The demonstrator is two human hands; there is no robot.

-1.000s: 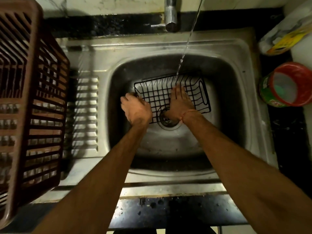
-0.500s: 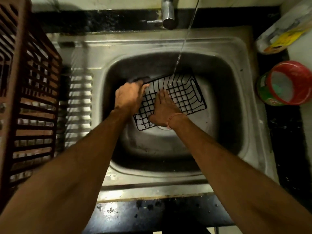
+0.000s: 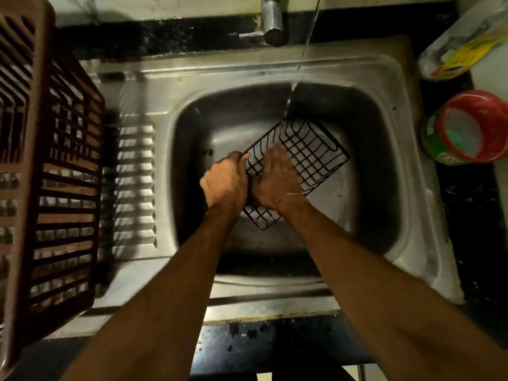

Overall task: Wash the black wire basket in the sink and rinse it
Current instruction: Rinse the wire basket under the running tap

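Note:
The black wire basket lies at a slant inside the steel sink, its far corner under a thin stream of water from the tap. My left hand grips the basket's left rim with curled fingers. My right hand lies flat on the wire grid, fingers straight and blurred, and covers the basket's middle. The basket's near corner sticks out below both wrists.
A brown slatted plastic crate stands on the ribbed drainboard at the left. On the black counter at the right sit a red-rimmed green tub and a clear bottle with a yellow label.
The basket has been turned from level to a diagonal slant and lifted at its left side. My left hand took hold of its rim, and my right hand slid along the grid.

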